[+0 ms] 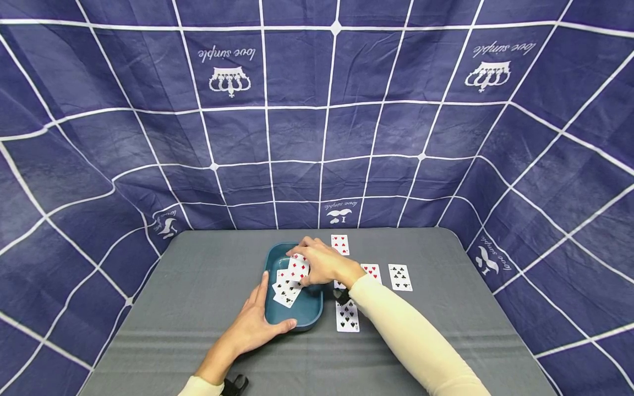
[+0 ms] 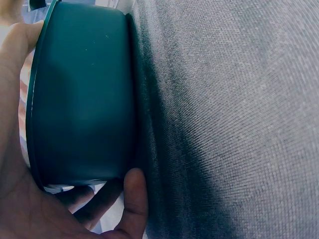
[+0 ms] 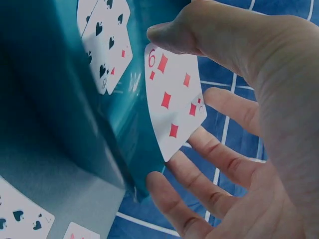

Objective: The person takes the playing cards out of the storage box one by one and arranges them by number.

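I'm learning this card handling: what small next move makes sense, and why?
Perhaps lift the six of diamonds clear of the teal tray: the right hand pinches it, while the left hand rests against the tray's side.

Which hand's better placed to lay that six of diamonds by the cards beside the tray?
Likely the right hand: it pinches the six of diamonds and is nearer the laid-out cards, while the left hand rests against the tray.
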Demonstrator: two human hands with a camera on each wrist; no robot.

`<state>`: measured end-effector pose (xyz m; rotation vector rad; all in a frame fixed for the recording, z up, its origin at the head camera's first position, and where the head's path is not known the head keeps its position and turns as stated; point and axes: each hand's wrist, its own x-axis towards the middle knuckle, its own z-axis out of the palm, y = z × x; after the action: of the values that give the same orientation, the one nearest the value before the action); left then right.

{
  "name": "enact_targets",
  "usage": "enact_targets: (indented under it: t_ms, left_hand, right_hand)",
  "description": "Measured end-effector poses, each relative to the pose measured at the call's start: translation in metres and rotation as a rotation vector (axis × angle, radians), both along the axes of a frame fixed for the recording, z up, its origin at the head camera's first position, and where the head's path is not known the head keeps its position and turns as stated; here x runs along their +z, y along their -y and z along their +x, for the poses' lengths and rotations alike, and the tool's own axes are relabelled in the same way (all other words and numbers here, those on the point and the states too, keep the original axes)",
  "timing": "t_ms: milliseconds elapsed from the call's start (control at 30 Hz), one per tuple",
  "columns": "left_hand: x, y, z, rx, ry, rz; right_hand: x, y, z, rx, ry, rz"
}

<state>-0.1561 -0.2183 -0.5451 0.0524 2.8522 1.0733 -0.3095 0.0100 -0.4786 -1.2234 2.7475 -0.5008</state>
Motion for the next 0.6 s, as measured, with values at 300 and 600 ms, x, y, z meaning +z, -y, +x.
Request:
enact_targets:
  t_ms: [300, 600]
  left_hand:
    - [-0.001, -0.001, 0.0, 0.011, -0.002, -0.001]
    - [0.0, -0.001, 0.0, 0.011, -0.008, 0.004]
  right_hand:
    - [0.003, -0.018, -0.005, 0.003, 0.004, -0.015]
    - [0.004, -0.036, -0.013, 0.003, 0.022, -0.034]
